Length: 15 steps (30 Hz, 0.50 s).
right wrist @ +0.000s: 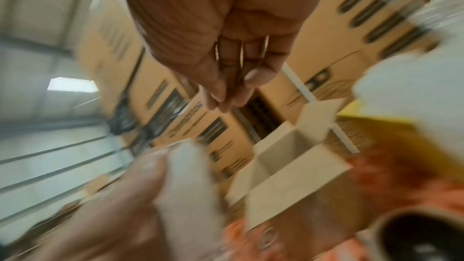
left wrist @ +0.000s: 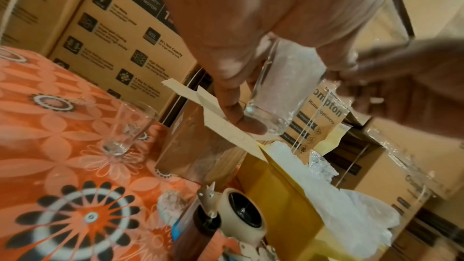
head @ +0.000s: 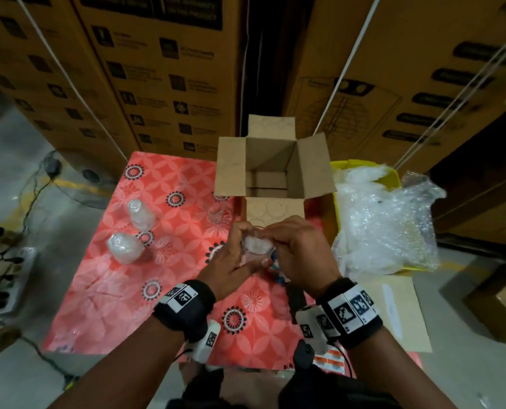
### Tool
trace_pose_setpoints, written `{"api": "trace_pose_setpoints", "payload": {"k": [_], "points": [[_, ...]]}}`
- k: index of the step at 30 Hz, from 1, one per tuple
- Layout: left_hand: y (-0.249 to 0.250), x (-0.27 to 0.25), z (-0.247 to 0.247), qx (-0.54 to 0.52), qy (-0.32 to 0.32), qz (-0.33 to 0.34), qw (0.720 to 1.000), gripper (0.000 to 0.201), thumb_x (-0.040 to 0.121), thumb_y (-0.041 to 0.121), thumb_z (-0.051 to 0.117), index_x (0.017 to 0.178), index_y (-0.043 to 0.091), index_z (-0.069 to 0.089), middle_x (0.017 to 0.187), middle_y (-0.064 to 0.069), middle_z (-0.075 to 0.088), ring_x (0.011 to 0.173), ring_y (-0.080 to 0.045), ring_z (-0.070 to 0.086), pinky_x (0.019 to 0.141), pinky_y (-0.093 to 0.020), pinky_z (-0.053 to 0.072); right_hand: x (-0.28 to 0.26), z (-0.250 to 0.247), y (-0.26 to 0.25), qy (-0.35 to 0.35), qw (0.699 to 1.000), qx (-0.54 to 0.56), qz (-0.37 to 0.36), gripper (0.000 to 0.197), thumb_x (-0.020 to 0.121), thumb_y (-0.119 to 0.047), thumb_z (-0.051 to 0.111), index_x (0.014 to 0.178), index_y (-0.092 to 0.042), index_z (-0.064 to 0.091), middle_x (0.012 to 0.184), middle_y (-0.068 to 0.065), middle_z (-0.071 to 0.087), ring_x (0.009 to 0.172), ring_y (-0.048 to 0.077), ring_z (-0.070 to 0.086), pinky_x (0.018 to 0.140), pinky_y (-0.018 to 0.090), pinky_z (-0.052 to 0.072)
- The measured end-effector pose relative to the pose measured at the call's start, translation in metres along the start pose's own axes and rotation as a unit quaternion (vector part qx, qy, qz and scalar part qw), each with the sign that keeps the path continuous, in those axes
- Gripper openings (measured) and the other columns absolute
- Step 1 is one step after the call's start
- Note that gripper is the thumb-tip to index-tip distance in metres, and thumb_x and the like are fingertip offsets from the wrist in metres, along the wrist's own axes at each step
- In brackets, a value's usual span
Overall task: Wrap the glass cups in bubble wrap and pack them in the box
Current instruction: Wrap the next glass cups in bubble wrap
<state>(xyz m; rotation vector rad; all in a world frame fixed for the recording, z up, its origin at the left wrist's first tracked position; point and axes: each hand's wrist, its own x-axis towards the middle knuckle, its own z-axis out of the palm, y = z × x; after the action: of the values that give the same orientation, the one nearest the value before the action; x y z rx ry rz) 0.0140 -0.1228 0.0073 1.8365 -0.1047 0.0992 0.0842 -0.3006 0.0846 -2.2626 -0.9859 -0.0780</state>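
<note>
I hold a glass cup (head: pixel 256 246) over the near edge of the red flowered tablecloth (head: pixel 104 290), with white bubble wrap bunched in its mouth. My left hand (head: pixel 231 261) grips its side; in the left wrist view that hand (left wrist: pixel 236 90) clasps the clear cup (left wrist: pixel 281 90). My right hand (head: pixel 288 246) curls over the rim and pinches the wrap; in the blurred right wrist view its fingers (right wrist: pixel 226 90) are bunched together. The open cardboard box (head: pixel 231 172) stands just beyond. Two wrapped cups (head: pixel 141 215) (head: pixel 125 247) and a bare glass (head: pixel 216 215) (left wrist: pixel 128 128) stand to the left.
A yellow bin (head: pixel 336 202) heaped with bubble wrap (head: pixel 387 219) sits to the right of the box. A tape dispenser (left wrist: pixel 241 215) lies under my hands. Tall stacked cartons (head: pixel 163 84) wall off the far side. Cables and a power strip (head: pixel 13 278) lie on the floor at left.
</note>
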Motion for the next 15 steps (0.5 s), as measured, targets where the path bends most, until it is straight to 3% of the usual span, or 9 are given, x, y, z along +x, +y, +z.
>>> {"api": "trace_pose_setpoints", "payload": {"k": [2,5,7,8,10,12,14,15], "points": [[0.007,0.006,0.001,-0.004,-0.002,0.0,1.0,0.045,0.099,0.042,0.071,0.125,0.035,0.035,0.115,0.013,0.06,0.102,-0.021,0.068,0.086,-0.05,0.06,-0.007,-0.014,0.008,0.079,0.995,0.03,0.047,0.03,0.087,-0.003,0.062,0.101,-0.018,0.084,0.098,-0.005,0.08,0.09,0.014,0.071,0.078,0.03,0.059],[0.018,0.011,0.003,-0.029,-0.013,0.0,0.999,0.041,0.099,0.034,0.069,0.121,0.037,0.036,0.113,0.019,0.062,0.097,-0.014,0.068,0.083,-0.045,0.061,-0.03,-0.045,0.049,0.146,0.972,0.019,0.181,0.025,0.089,0.0,0.07,0.094,-0.021,0.084,0.095,-0.007,0.081,0.082,0.007,0.072,0.076,0.021,0.058],[0.02,0.015,0.004,-0.045,-0.019,-0.006,0.999,0.041,0.1,0.034,0.068,0.125,0.034,0.035,0.119,0.012,0.061,0.1,-0.019,0.068,0.085,-0.049,0.063,-0.05,-0.067,0.093,0.156,0.953,-0.034,0.257,0.026,0.088,-0.004,0.073,0.095,-0.027,0.081,0.093,-0.006,0.08,0.081,0.012,0.074,0.078,0.029,0.06],[0.022,0.016,0.004,-0.051,-0.022,-0.008,0.998,0.043,0.101,0.037,0.067,0.127,0.033,0.034,0.122,0.006,0.059,0.101,-0.022,0.067,0.085,-0.05,0.063,-0.06,-0.076,0.116,0.143,0.943,-0.058,0.294,0.028,0.086,-0.006,0.076,0.104,-0.029,0.077,0.095,-0.003,0.08,0.085,0.017,0.074,0.081,0.032,0.059],[0.026,0.019,0.007,-0.056,-0.022,-0.017,0.998,0.047,0.1,0.044,0.065,0.132,0.033,0.032,0.126,0.002,0.056,0.103,-0.024,0.066,0.084,-0.045,0.063,-0.077,-0.085,0.156,0.085,0.924,-0.082,0.363,0.052,0.082,-0.015,0.086,0.129,-0.023,0.065,0.109,0.002,0.076,0.095,0.023,0.07,0.087,0.035,0.056],[0.031,0.022,0.011,-0.055,-0.016,-0.015,0.998,0.047,0.101,0.043,0.063,0.134,0.037,0.031,0.127,0.015,0.054,0.105,-0.016,0.065,0.088,-0.038,0.06,-0.085,-0.084,0.185,0.047,0.911,-0.082,0.401,0.07,0.077,-0.029,0.093,0.138,-0.017,0.059,0.12,0.008,0.073,0.107,0.029,0.068,0.094,0.039,0.055],[0.033,0.025,0.015,-0.044,-0.014,-0.01,0.999,0.046,0.102,0.038,0.062,0.135,0.04,0.029,0.121,0.028,0.054,0.108,-0.008,0.064,0.093,-0.033,0.057,-0.089,-0.076,0.205,0.035,0.905,-0.104,0.411,0.067,0.079,-0.046,0.088,0.134,-0.015,0.064,0.126,0.013,0.071,0.118,0.036,0.064,0.101,0.048,0.053],[0.034,0.027,0.016,-0.041,-0.016,-0.009,0.999,0.047,0.102,0.036,0.061,0.135,0.041,0.029,0.121,0.029,0.054,0.11,-0.008,0.063,0.095,-0.035,0.056,-0.089,-0.07,0.21,0.035,0.903,-0.132,0.406,0.063,0.084,-0.055,0.079,0.131,-0.014,0.066,0.131,0.015,0.068,0.124,0.04,0.06,0.105,0.053,0.049]]}}
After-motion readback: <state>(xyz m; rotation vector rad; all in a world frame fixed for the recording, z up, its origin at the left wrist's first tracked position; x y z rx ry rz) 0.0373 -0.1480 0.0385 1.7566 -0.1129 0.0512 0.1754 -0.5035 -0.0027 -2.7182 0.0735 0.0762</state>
